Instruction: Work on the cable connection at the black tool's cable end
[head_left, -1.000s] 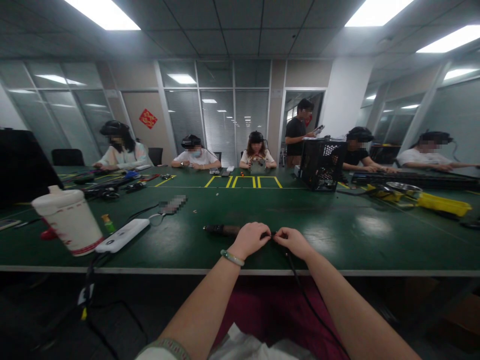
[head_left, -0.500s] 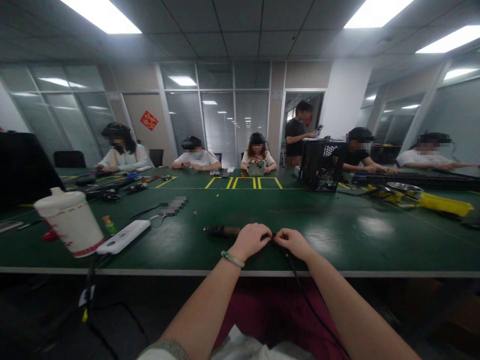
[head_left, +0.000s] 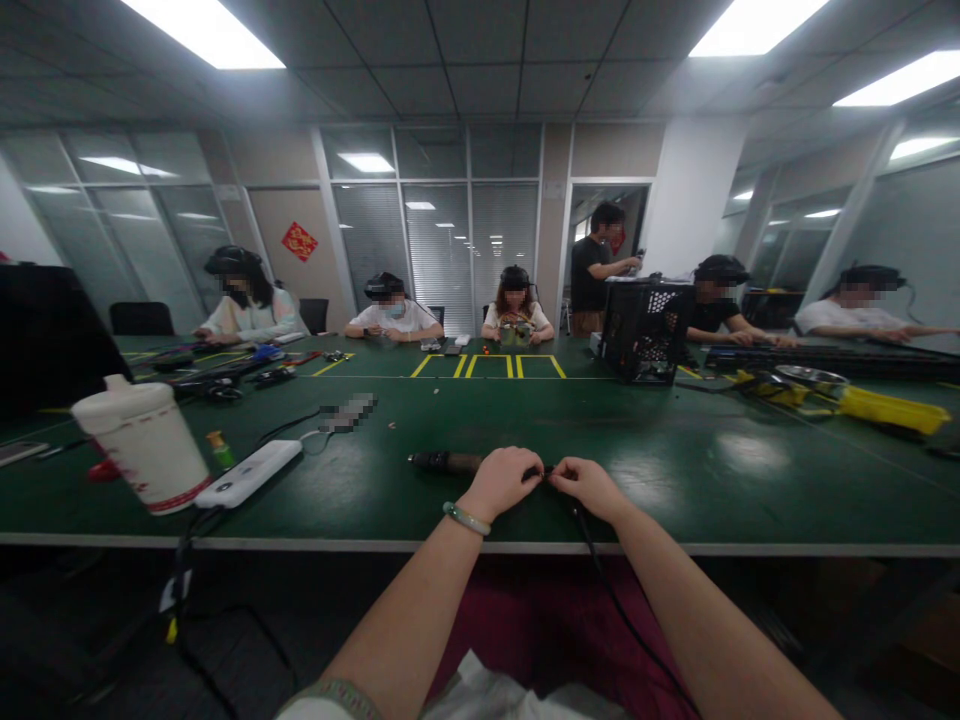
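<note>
My left hand (head_left: 504, 481) is curled round the near end of a dark rod-shaped tool (head_left: 445, 461) that lies on the green table (head_left: 390, 490) and sticks out to the left. My right hand (head_left: 589, 484) pinches the black cable (head_left: 600, 570) right where it meets the tool. The two hands touch at the fingertips. The cable runs down over the table's front edge toward my lap. A pale green bracelet (head_left: 465, 517) sits on my left wrist.
A white lidded cup (head_left: 146, 441), a white power bank (head_left: 249, 473) with cables and a small bottle (head_left: 218, 449) stand at the left. A black crate (head_left: 643, 328) and a yellow tray (head_left: 889, 409) are at the right. Several people sit along the far side.
</note>
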